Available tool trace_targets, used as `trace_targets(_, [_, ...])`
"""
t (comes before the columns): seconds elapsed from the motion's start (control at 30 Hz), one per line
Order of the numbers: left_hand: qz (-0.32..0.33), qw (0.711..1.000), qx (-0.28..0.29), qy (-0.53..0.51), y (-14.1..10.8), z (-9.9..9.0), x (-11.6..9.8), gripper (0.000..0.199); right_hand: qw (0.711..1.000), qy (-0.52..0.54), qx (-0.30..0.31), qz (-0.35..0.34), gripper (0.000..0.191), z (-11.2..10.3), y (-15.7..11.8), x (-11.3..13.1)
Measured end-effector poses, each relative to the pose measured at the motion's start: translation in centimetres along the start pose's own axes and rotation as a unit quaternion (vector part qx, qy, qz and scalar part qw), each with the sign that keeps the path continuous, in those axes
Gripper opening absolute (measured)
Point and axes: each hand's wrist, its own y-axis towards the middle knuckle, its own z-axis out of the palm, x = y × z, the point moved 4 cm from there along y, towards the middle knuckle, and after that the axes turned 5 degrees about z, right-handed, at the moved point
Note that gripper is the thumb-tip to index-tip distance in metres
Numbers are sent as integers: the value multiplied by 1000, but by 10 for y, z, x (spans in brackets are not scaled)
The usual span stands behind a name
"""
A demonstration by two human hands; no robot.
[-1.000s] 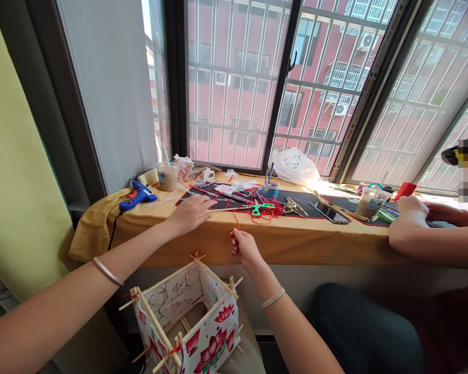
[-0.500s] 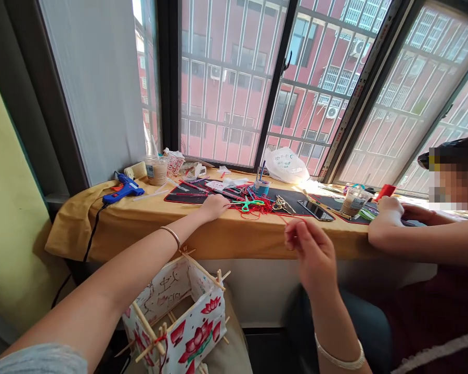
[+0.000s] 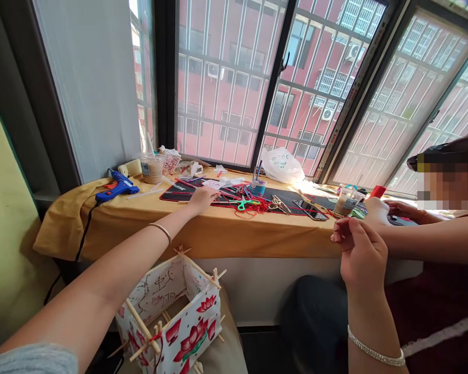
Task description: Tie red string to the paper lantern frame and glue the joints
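Observation:
My left hand (image 3: 203, 200) reaches over the table's front edge, fingers closed at the clutter; what they hold is hidden. Close to its right lie green-handled scissors (image 3: 242, 203) and a tangle of red thread (image 3: 260, 206). My right hand (image 3: 362, 252) is raised in front of the table at the right, pinched shut on a fine red thread that is hard to make out now. Below my left arm stands a square lantern-like frame (image 3: 197, 332) of wooden sticks, with white paper sides painted with red lotus flowers and a red tie at one corner.
A blue glue gun (image 3: 119, 188) with a black cord lies at the table's left end, near a drink cup (image 3: 152, 169). A phone (image 3: 311, 210), gold scissors (image 3: 280, 204) and another cup (image 3: 346, 200) lie farther right. A co-worker's arm (image 3: 425, 241) rests at the right.
My right hand has moved right, away from the thread tangle, toward the co-worker's arm. My left hand stays at the clutter. The view has shifted slightly.

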Motion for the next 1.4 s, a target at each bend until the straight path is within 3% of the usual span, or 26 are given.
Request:
trace_targets(0.2, [-42,999,18,-3,-5,-32,20,25,1000,14,-10,20,26,-13,30,-15])
trace_targets(0.37, [-59,998,33,-8,-8,-47,20,26,999,11,-7,52,28,-9,40,-18])
trace_targets(0.53, [-59,996,57,-21,5,-24,1,29,997,-46,27,49,30,19,45,-10])
trace_targets(0.67, [-114,991,49,-45,21,-8,-6,30,973,-168,145,57,33,56,64,-15])
trace_targets(0.73, [-148,987,23,-64,32,-14,-4,29,959,-216,184,7,33,79,83,-14])
trace_targets(0.8, [-178,980,-15,-87,45,-29,-1,28,947,-258,163,-105,32,102,108,-5])
trace_targets(0.87, [-201,972,-52,-113,59,-48,3,28,911,-344,88,-212,36,125,133,5])
trace_targets(0.9, [-208,968,-69,-125,65,-58,4,28,904,-358,69,-225,37,136,145,8])
trace_targets(1.07, [-194,958,-153,-147,90,-109,3,24,867,-446,82,-207,36,180,180,-9])
trace_targets(1.13, [-180,960,-166,-138,93,-124,1,21,836,-506,137,-161,28,191,179,-33])
trace_targets(1.23, [-160,969,-153,-112,94,-133,-6,16,767,-577,260,-101,24,205,155,-77])
trace_targets(1.4, [-119,986,-115,-24,91,-130,-22,15,662,-577,462,-122,39,226,83,-135])
